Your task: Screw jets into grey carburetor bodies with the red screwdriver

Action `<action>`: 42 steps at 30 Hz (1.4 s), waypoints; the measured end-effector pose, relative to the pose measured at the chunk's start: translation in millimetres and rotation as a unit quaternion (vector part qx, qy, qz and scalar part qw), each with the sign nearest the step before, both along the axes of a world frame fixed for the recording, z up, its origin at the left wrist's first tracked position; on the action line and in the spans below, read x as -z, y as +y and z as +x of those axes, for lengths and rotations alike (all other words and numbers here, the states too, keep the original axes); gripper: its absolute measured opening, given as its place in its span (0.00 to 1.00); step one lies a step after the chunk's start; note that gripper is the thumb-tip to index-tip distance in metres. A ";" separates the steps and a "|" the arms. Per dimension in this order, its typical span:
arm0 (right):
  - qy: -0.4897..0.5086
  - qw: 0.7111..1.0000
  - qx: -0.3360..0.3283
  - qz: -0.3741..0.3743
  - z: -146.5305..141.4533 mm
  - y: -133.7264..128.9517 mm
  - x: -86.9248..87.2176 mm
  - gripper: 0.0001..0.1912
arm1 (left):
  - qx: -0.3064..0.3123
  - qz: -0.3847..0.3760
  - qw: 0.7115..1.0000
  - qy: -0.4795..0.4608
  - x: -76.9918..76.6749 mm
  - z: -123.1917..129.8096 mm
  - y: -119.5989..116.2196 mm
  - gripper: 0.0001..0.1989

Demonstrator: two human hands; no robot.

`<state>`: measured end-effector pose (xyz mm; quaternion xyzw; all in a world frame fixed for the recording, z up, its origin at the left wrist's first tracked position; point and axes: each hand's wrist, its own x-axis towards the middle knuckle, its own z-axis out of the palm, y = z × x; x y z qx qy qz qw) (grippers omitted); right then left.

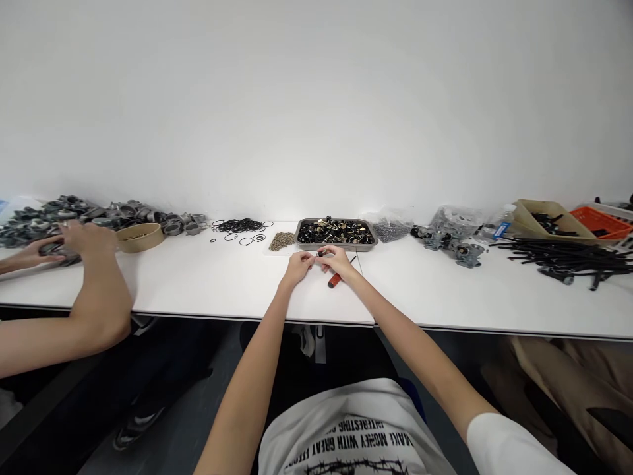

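Both of our hands meet at the middle of the white table (208, 284), just in front of a metal tray (336, 245). Our left hand (297, 266) and right hand (337, 260) are curled, fingertips pinched together on a small dark part (321, 253) held between them, just above the tabletop. It is too small to make out in detail. We judge it light, rigid and easy to fumble, best held by its sides with the fingertips, as now.

An orange-handled tool (335, 280) lies on the table under our right hand.

The tray holds a heap of small black and brass-coloured pieces. To its left are a small pile of tan bits (281, 241) and loose black rubber rings (238, 226). A round tan bowl (140, 237) stands farther left, beside a long heap of grey metal fittings (123, 212). A co-worker's hands (74, 243) rest there.

To the right lie clear bags of parts (448, 227), black rods (564, 258), a tan bin (548, 221) and an orange bin (601, 224).
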<state>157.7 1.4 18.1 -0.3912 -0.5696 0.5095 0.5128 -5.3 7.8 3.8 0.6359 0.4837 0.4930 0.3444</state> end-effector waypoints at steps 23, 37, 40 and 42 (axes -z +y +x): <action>0.051 0.998 0.043 0.015 0.1 2.3 0.0 0.20 | 0.032 -0.014 0.999 -0.038 1.2 -1.9 1.0 0.20; -0.059 0.998 0.008 0.036 -0.9 -4.8 -0.2 0.10 | 0.077 0.020 0.992 -0.095 -2.5 2.2 -8.0 0.18; -0.049 0.998 0.006 0.025 1.9 -1.1 1.5 0.11 | 0.067 -0.004 0.992 -0.106 -4.8 3.3 -8.2 0.15; -0.036 0.999 0.002 0.018 3.5 1.9 2.1 0.12 | 0.053 -0.015 0.992 -0.113 -5.4 3.9 -7.4 0.13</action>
